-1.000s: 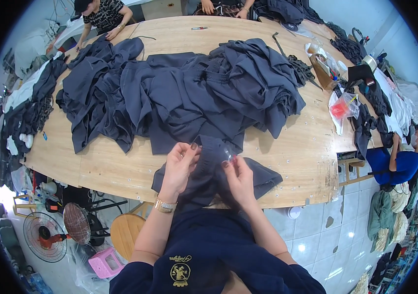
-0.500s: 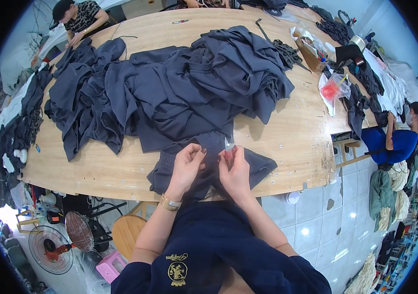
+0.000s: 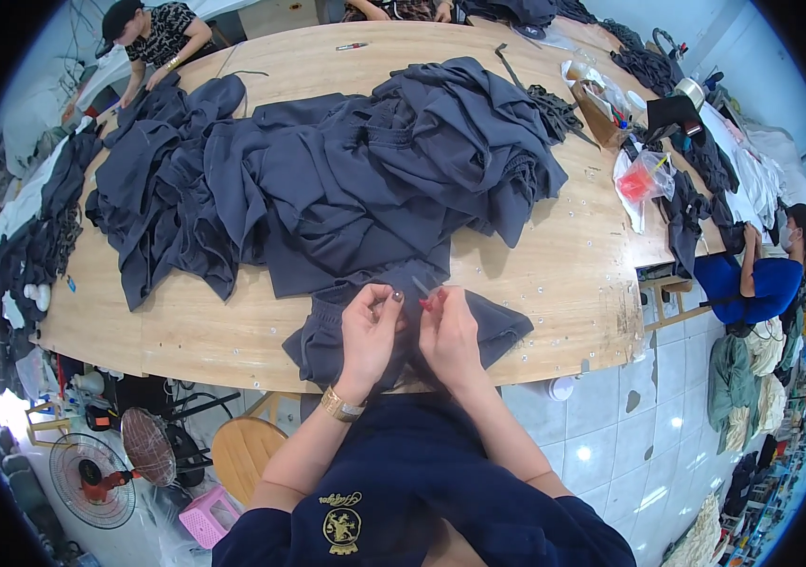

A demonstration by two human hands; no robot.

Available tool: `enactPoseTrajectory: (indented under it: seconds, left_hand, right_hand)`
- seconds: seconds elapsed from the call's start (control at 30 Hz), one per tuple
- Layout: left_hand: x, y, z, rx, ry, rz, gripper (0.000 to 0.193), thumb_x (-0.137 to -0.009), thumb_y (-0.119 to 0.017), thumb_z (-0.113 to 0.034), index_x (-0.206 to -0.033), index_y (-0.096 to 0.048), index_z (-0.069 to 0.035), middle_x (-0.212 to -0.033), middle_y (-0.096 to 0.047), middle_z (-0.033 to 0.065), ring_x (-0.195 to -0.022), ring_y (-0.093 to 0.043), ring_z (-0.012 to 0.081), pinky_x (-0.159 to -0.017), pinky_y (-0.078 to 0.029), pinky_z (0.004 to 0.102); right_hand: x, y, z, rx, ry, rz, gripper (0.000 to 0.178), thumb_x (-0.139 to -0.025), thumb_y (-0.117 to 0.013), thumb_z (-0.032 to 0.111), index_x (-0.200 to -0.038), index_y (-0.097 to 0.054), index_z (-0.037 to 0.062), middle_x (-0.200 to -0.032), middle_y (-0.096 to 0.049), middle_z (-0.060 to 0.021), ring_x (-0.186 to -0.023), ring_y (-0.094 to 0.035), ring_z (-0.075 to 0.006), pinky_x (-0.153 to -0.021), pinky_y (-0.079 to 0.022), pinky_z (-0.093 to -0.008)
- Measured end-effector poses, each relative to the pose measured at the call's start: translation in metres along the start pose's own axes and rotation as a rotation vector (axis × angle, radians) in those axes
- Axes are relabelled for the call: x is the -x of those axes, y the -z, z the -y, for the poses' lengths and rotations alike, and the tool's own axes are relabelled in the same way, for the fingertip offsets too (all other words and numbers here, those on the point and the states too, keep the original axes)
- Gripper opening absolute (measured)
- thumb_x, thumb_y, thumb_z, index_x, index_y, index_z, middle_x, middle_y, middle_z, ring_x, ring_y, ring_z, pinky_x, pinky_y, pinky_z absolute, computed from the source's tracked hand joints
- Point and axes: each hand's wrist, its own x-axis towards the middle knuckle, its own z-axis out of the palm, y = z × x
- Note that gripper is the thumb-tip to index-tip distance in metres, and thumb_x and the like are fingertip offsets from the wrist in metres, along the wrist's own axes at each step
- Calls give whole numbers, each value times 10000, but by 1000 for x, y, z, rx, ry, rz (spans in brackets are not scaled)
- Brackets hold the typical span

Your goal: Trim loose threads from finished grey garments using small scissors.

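Observation:
A dark grey garment with a gathered elastic edge lies at the table's near edge, under both hands. Over its left part, my left hand is closed, thumb and fingertips pinched together; whatever is between them is too small to make out. My right hand grips small red-handled thread snips, their pale metal tip pointing up and left over the cloth. The fingertips of both hands are close but apart. Just beyond spreads a large heap of similar dark grey garments, some with gathered waistbands.
The wooden table curves around me. At its right lie a plastic bag with a red drink and a box of small items. A wooden stool and a fan stand at lower left. Other people sit at left, far side and right.
The snips' tip has swung from upright to leaning left. My left hand has shifted slightly right and down, and my right hand slightly down. The garment heap lies as before.

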Motion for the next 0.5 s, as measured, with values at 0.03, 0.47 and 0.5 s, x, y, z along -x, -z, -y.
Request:
enactPoseTrajectory:
  seconds: [0.03,0.47,0.5]
  left_hand:
    - [-2,3,0,9,7,-6,75,-893,-539,-109,-877,-518,-39,-662,-511,-47,-569,-452,4,-528,-407,167]
    - [5,-4,-10,65,24,14,104,-862,-560,-32,-948,-503,-22,-788,-568,-8,-643,-523,24,-620,-480,179]
    - [5,-6,-10,68,22,15,104,-862,-560,-32,-948,-503,-22,-788,-568,-8,-643,-523,24,-620,-480,179]
  right_hand:
    - [-1,0,2,-94,-100,1,165,-770,-536,-40,-892,-429,-10,-745,-502,-189,-650,-530,-372,-580,-443,-392]
    - [-3,2,-3,34,105,8,206,-760,-588,-32,-916,-455,-6,-766,-548,-153,-665,-579,-302,-577,-459,-328]
    - [-4,3,-5,91,145,33,214,-755,-585,-38,-923,-454,-7,-768,-540,-155,-680,-577,-310,-587,-460,-337]
